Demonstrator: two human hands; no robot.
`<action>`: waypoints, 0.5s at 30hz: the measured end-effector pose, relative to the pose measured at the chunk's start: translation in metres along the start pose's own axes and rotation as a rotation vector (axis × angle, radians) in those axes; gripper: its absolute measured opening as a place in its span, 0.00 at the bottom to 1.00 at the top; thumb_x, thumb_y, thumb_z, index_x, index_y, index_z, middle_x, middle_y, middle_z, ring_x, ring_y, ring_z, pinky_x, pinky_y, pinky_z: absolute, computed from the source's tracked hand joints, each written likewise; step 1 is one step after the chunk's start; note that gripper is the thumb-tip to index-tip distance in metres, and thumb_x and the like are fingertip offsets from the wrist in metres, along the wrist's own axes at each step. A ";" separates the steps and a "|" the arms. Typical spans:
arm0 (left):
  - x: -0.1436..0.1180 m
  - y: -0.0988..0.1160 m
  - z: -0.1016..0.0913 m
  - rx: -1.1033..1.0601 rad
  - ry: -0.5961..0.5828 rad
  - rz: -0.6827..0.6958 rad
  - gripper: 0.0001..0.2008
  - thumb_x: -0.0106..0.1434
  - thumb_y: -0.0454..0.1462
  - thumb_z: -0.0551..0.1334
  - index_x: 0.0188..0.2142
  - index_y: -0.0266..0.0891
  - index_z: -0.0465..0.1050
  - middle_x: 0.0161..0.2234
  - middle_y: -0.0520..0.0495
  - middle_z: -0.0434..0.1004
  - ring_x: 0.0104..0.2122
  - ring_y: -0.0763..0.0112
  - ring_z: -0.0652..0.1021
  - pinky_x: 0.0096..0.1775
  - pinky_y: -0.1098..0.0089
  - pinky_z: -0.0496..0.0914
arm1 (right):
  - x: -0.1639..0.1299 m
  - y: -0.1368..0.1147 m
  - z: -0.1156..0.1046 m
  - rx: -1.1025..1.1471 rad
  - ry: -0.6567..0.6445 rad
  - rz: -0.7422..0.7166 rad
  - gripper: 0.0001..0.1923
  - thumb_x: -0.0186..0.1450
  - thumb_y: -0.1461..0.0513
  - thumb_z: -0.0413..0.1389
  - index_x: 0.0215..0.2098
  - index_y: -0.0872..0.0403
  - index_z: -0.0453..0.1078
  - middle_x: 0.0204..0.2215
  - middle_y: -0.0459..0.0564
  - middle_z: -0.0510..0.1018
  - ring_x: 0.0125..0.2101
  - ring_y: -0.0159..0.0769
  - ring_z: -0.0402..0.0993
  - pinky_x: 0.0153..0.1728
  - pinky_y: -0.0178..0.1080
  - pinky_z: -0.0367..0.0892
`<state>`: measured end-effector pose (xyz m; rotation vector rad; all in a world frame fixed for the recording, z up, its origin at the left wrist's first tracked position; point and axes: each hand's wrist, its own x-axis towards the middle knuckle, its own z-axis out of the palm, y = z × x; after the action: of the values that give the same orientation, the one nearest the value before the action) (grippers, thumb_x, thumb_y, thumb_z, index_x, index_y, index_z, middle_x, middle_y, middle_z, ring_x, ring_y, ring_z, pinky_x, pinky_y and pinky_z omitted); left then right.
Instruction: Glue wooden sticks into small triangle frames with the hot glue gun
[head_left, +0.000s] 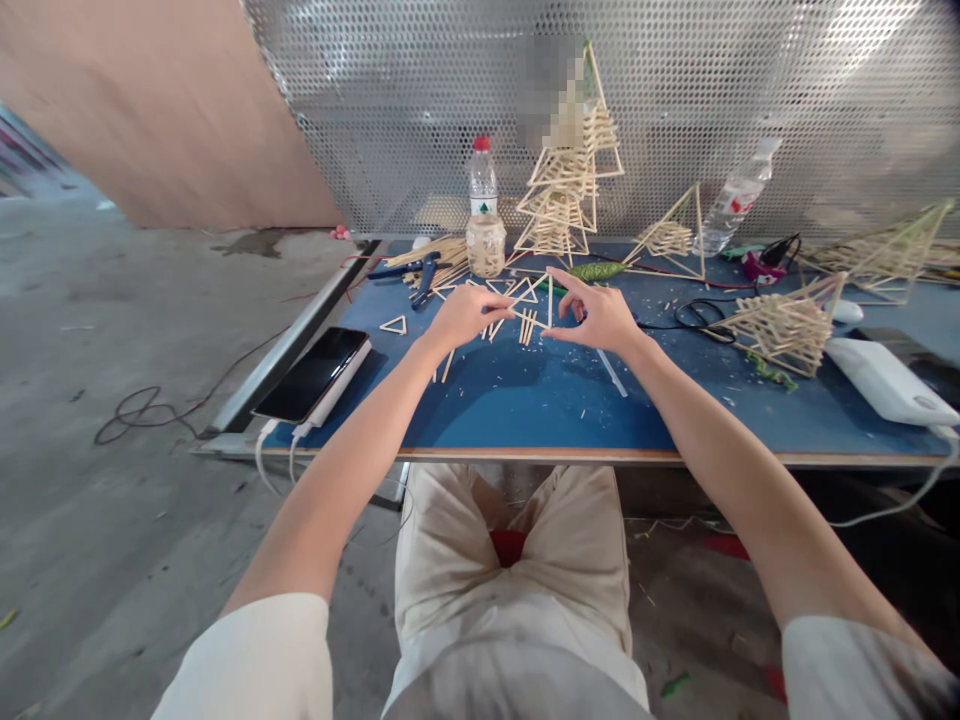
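Note:
A triangle of thin pale wooden sticks point(550, 300) is held just above the blue table. My left hand point(466, 318) pinches its left corner between thumb and fingertips. My right hand point(596, 312) spans the triangle's right side, index fingertip at the upper corner and thumb at the lower one. Below lie several short loose sticks point(528, 327). A smaller stick triangle point(394, 325) rests flat to the left. Behind my hands stands a tall tower of stacked stick triangles point(559, 205), and a green textured object point(598, 271) lies at its foot.
On the blue table point(525, 410) are a bottle holding sticks point(487, 235), blue-handled pliers point(424, 275), a phone point(315, 375), a tilted clear bottle point(739, 200), a stick structure point(787, 322) and a white device point(889, 380). A perforated metal panel point(405, 110) rises behind.

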<state>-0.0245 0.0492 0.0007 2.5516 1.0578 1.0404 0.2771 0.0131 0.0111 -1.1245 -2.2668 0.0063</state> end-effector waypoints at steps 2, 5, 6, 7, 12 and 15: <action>0.000 0.000 0.000 -0.001 0.003 0.000 0.11 0.73 0.49 0.72 0.48 0.51 0.91 0.43 0.44 0.93 0.41 0.55 0.89 0.49 0.53 0.80 | 0.000 -0.001 0.000 0.000 0.001 -0.002 0.54 0.63 0.44 0.71 0.82 0.47 0.60 0.37 0.48 0.89 0.30 0.43 0.80 0.40 0.47 0.75; -0.001 0.000 0.000 -0.005 0.008 0.000 0.11 0.73 0.49 0.72 0.48 0.51 0.91 0.43 0.44 0.93 0.40 0.55 0.89 0.49 0.53 0.79 | 0.000 -0.002 -0.001 -0.005 0.004 -0.003 0.54 0.63 0.44 0.71 0.82 0.48 0.61 0.36 0.47 0.89 0.30 0.43 0.80 0.40 0.47 0.75; -0.001 0.000 0.000 -0.006 0.009 0.001 0.10 0.73 0.48 0.73 0.48 0.51 0.91 0.43 0.44 0.93 0.40 0.54 0.89 0.49 0.53 0.79 | 0.000 -0.002 -0.001 -0.007 0.006 -0.004 0.54 0.63 0.44 0.71 0.82 0.48 0.62 0.35 0.47 0.89 0.30 0.43 0.80 0.41 0.47 0.75; -0.001 0.001 0.000 -0.007 0.008 0.003 0.10 0.73 0.47 0.73 0.48 0.51 0.91 0.43 0.44 0.93 0.41 0.54 0.89 0.49 0.53 0.79 | 0.000 -0.002 -0.001 -0.008 0.008 -0.005 0.54 0.63 0.44 0.72 0.82 0.48 0.62 0.35 0.47 0.89 0.30 0.43 0.80 0.41 0.47 0.75; 0.000 0.000 -0.001 -0.017 0.006 0.006 0.08 0.72 0.45 0.74 0.47 0.51 0.91 0.44 0.44 0.93 0.41 0.53 0.89 0.49 0.53 0.79 | 0.000 -0.002 0.000 -0.010 0.013 -0.008 0.54 0.63 0.45 0.72 0.81 0.48 0.62 0.34 0.47 0.88 0.30 0.43 0.80 0.41 0.47 0.75; 0.001 -0.001 -0.001 -0.013 0.007 0.004 0.07 0.71 0.46 0.74 0.46 0.53 0.91 0.43 0.45 0.93 0.40 0.53 0.89 0.49 0.52 0.80 | 0.000 -0.002 -0.001 -0.013 0.013 -0.007 0.54 0.63 0.45 0.72 0.81 0.48 0.62 0.34 0.47 0.88 0.30 0.43 0.80 0.42 0.48 0.75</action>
<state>-0.0250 0.0503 0.0014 2.5433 1.0445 1.0542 0.2760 0.0116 0.0120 -1.1206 -2.2624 -0.0180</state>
